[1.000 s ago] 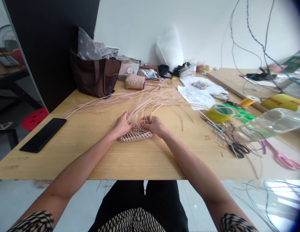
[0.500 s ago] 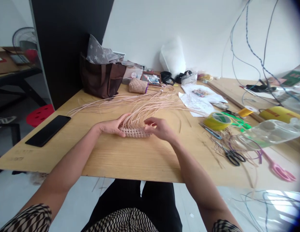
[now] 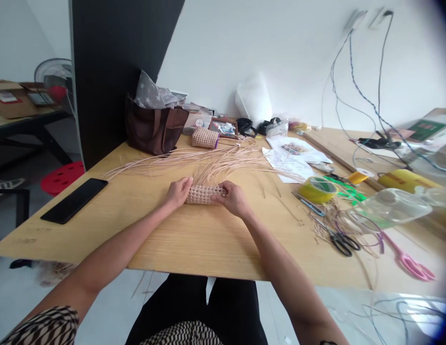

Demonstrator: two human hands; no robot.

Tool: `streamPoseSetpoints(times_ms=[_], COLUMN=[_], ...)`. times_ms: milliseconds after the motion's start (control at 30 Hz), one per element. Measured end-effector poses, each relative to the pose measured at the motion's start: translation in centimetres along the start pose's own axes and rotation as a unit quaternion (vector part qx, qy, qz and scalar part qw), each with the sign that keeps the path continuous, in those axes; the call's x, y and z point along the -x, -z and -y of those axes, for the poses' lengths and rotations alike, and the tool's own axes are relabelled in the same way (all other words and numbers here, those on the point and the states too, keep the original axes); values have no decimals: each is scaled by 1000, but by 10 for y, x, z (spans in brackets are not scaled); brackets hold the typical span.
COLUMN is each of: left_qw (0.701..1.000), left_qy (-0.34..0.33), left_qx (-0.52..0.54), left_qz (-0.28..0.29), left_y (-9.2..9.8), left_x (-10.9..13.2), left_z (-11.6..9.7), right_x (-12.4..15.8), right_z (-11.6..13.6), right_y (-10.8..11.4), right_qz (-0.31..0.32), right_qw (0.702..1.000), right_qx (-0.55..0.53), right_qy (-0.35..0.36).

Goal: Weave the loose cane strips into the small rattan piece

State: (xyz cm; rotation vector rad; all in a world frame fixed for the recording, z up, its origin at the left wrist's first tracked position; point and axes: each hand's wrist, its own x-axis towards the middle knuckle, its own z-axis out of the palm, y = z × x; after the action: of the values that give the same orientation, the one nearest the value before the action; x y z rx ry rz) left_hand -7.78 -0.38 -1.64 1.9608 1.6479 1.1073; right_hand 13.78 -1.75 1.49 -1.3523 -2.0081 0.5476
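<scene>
A small woven piece [image 3: 203, 195] in pinkish beige lies on the table in front of me, with many long loose strands [image 3: 223, 165] fanning out from its far side. My left hand [image 3: 179, 191] grips its left end, fingers closed at the edge. At the other end, my right hand [image 3: 233, 197] holds it with the thumb on the near face and the fingers over the top. The undersides of both grips are hidden. Farther back sits a second woven piece [image 3: 205, 138] with a purple edge.
A black phone [image 3: 75, 200] lies at left, a brown bag [image 3: 156, 125] behind it. To the right are yellow tape [image 3: 317, 190], a cutter [image 3: 308, 204], black scissors [image 3: 343, 242], pink scissors [image 3: 412, 263], a clear plastic bottle [image 3: 393, 206] and papers [image 3: 287, 163].
The woven piece has been turned so more of its near face shows, strands pointing away. My left hand has closed at its end; my right thumb now presses its front. The view has tilted up.
</scene>
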Motion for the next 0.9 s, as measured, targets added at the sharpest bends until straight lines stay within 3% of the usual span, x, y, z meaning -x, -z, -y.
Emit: streamPoseSetpoints(times_ms=[133, 267, 367, 433, 500, 733, 900], left_qw=[1000, 989, 972, 962, 952, 942, 944], left_qy=[6, 80, 126, 146, 162, 121, 53], left_qx=[13, -74, -136, -166, -200, -300, -327], left_qz=[-19, -102, -146, -161, -165, -94, -1], left_y=[1, 15, 34, 46, 55, 65, 40], left_x=[-5, -23, -34, -39, -42, -69, -111], left_z=[17, 38, 52, 60, 66, 77, 63], right_x=[0, 1, 1, 0, -1, -7, -8], right_z=[-9, -13, -13, -16, -22, -50, -57], right_y=[13, 30, 38, 39, 38, 22, 15], right_qz=[65, 93, -31, -144, -210, -238, -240], right_qw=[996, 990, 995, 983, 969, 962, 963], right_qx=[-26, -77, -89, -100, -107, -92, -86], right_qy=[50, 69, -16, -59, -69, -99, -93])
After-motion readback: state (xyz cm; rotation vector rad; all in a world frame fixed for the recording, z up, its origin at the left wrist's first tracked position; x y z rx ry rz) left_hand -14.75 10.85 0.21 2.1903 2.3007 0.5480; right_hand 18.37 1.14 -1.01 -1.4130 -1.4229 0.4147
